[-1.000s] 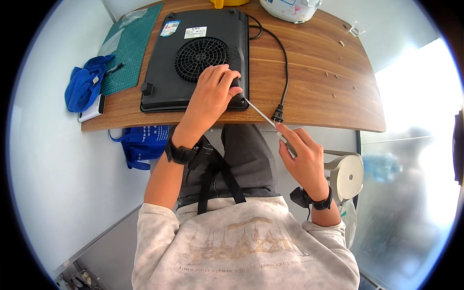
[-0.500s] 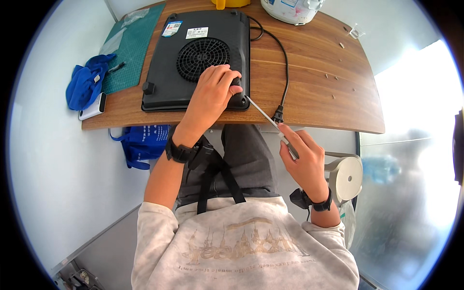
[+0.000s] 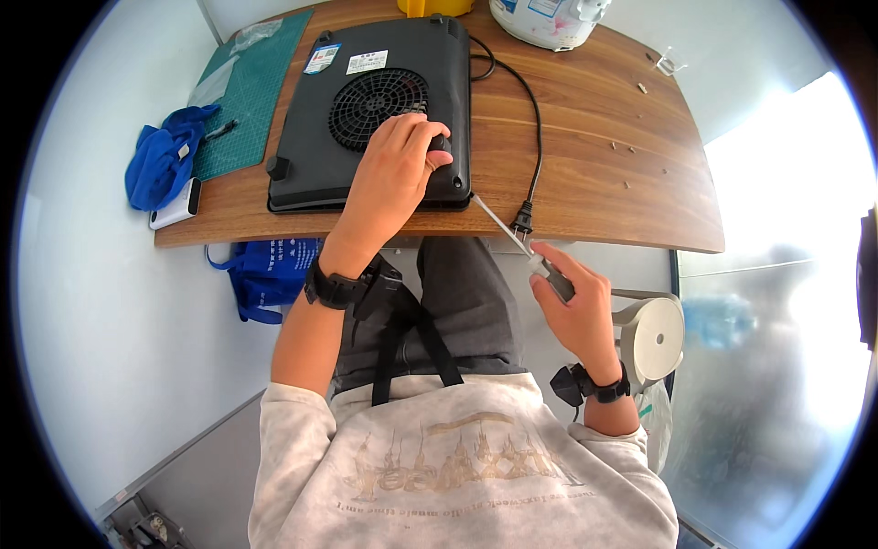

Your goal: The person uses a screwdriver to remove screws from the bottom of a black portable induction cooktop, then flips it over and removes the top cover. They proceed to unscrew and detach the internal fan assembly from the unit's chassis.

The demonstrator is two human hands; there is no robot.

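Observation:
A black induction cooker lies with its underside up, showing a round fan grille. My left hand rests over its near right part, fingers and thumb closed around the black foot there. A screw hole shows at the near right corner. My right hand grips a screwdriver by its grey handle, beyond the table's front edge. The screwdriver's shaft slants up and left, with the tip at the cooker's corner edge, just right of the hole. Whether it touches the casing I cannot tell.
The cooker's cord and plug lie right of it on the wooden table. Several small bits lie farther right. At the back stands a white appliance. Left are a green cutting mat, blue cloth and a white power bank.
The screwdriver tip has moved from beside the corner screw hole a little toward me and to the right. My right hand has turned slightly around the handle. My left hand keeps its hold.

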